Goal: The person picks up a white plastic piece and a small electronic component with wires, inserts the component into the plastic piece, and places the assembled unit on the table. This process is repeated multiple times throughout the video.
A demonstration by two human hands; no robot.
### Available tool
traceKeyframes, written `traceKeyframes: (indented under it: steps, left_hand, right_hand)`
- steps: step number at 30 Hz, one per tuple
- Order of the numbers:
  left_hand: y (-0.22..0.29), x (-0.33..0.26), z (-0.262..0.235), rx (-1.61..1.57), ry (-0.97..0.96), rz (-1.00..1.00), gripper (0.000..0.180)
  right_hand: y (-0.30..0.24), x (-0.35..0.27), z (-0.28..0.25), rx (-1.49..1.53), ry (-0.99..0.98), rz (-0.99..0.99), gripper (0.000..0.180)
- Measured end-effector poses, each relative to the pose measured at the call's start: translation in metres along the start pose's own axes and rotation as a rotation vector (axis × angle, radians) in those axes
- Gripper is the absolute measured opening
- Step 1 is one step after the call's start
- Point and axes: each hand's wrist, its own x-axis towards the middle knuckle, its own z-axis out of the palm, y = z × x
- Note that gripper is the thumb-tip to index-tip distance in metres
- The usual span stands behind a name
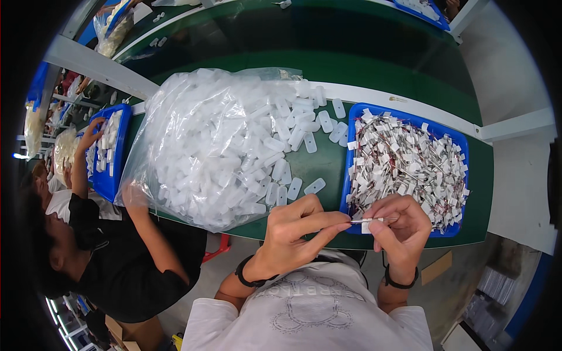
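Observation:
In front of my chest, both hands hold one thin wired piece with a small white tab (367,226). My left hand (301,229) pinches its left end between thumb and fingertips. My right hand (403,229) is closed on the right end, its thumb and forefinger against the piece. Just beyond my hands, a blue tray (348,175) is heaped with similar thin wired pieces (404,167) with white tabs. Farther left, a clear plastic bag (170,126) lies on its side, spilling white oblong plastic casings (294,188) toward the tray.
The green workbench (328,175) has a white rail (386,100) along its far side. At my left, a co-worker in black (132,269) reaches toward the bag and another blue tray (124,140). A red stool (218,248) stands below the bench, with cardboard (437,267) on the floor at right.

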Motion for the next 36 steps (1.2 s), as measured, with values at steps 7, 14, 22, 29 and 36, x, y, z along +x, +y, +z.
traceKeyframes:
  steps: [7, 14, 22, 29, 36]
  left_hand:
    - [-0.003, 0.001, -0.001, 0.005, 0.006, 0.029, 0.02]
    - [-0.004, -0.004, -0.002, -0.012, 0.033, 0.046, 0.021]
    - [-0.012, -0.003, -0.017, -0.495, 0.121, -0.396, 0.036]
    - [-0.006, -0.003, -0.015, -0.539, 0.084, -0.559, 0.042]
    - [-0.005, -0.007, -0.013, -0.815, 0.03, -0.43, 0.038]
  right_hand:
    - [-0.009, 0.009, -0.007, -0.46, -0.148, -0.219, 0.013]
    - [-0.003, 0.004, -0.006, -0.45, -0.107, -0.261, 0.014]
    - [-0.006, 0.001, -0.015, -0.464, 0.085, -0.324, 0.013]
    - [-0.011, 0.0, -0.006, -0.556, 0.038, -0.381, 0.017]
    - [-0.005, 0.001, 0.01, -0.704, -0.025, -0.621, 0.022]
